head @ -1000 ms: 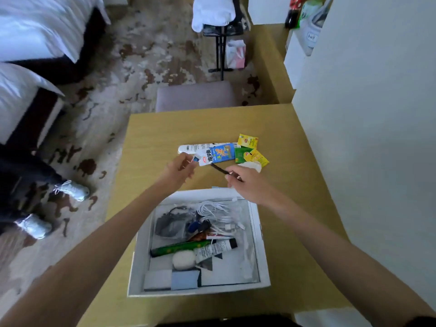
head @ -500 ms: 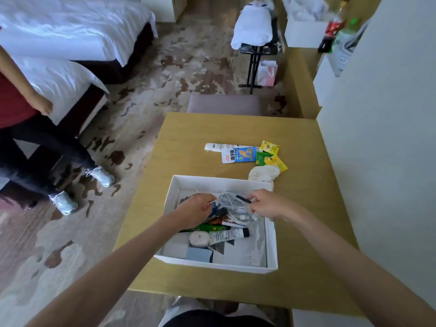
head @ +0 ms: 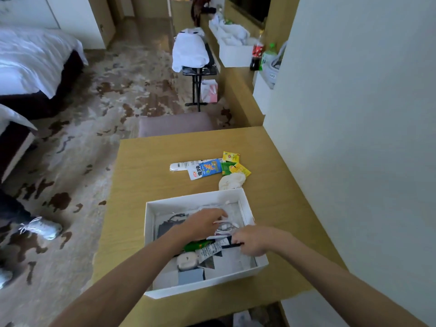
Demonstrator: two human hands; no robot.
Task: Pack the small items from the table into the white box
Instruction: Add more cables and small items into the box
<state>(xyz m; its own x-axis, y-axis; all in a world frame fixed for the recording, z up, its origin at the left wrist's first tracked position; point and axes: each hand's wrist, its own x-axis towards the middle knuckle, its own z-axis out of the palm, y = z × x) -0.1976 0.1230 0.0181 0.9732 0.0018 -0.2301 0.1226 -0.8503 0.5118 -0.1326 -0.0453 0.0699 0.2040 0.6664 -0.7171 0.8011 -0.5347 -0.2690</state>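
Black, thin, pen-like stick (head: pixel 232 244) pinched in the right hand (head: pixel 253 240), low inside the white box (head: pixel 188 201). Left hand (head: pixel 204 223) curls loosely over a white cable bundle (head: pixel 224 228); grip unclear. Remaining items lie beyond the box's far wall: cloth wad (head: pixel 232 181) nearest, blue sachet (head: pixel 204 168), white tube (head: pixel 182 165), yellow packets (head: pixel 236 164). Tube and sachet lie crosswise. Cloth and packets sit nearer the right hand.
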